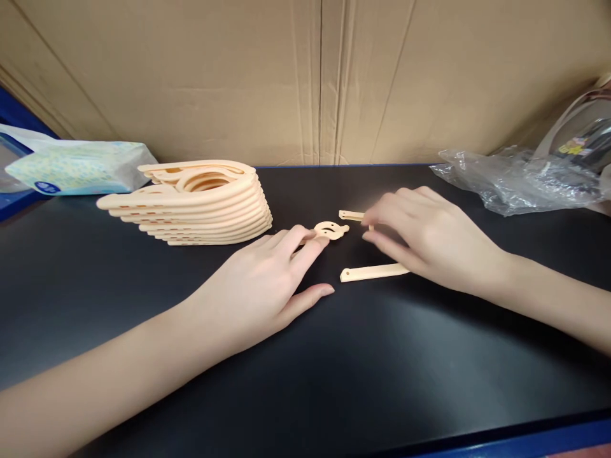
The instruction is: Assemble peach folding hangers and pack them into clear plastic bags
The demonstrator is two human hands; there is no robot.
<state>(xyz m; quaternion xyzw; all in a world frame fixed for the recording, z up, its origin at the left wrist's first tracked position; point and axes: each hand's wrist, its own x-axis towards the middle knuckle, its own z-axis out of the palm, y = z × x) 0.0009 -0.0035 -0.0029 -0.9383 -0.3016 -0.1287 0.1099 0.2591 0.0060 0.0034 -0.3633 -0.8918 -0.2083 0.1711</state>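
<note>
My left hand (260,283) lies low over the black table with its thumb stretched away from the fingers. Its fingertips touch a small cream plastic hook piece (333,230) with a curved slot. My right hand (424,232) is curled, thumb and fingertips close together around a cream plastic hanger arm (351,215), whose far end sticks out to the left. The hand hides the rest of that arm. A second cream hanger arm (372,273) lies flat below the right hand, its right end covered. Left of the hands stands a stack of cream plastic folding hangers (205,203).
A tissue pack (81,166) lies at the back left. Clear plastic bags (515,181) are heaped at the back right. Brown cardboard (238,76) walls off the rear edge, and a blue edge (548,439) borders the table's front right.
</note>
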